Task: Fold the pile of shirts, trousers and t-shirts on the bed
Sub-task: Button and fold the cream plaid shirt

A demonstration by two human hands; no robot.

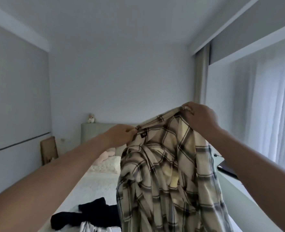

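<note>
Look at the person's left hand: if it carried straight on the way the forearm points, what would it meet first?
The left hand already pinches the plaid shirt at the collar, so it would push into that cloth first. Beyond it lies the right hand, though depth is unclear.

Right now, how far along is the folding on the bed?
Done: no folded garment shows in this view. In hand: the left hand pinches the collar of a cream plaid shirt and the right hand grips its shoulder, holding it up unfolded above the bed. Left: that shirt, a crumpled black garment and a white striped piece at the frame's bottom edge.
</note>
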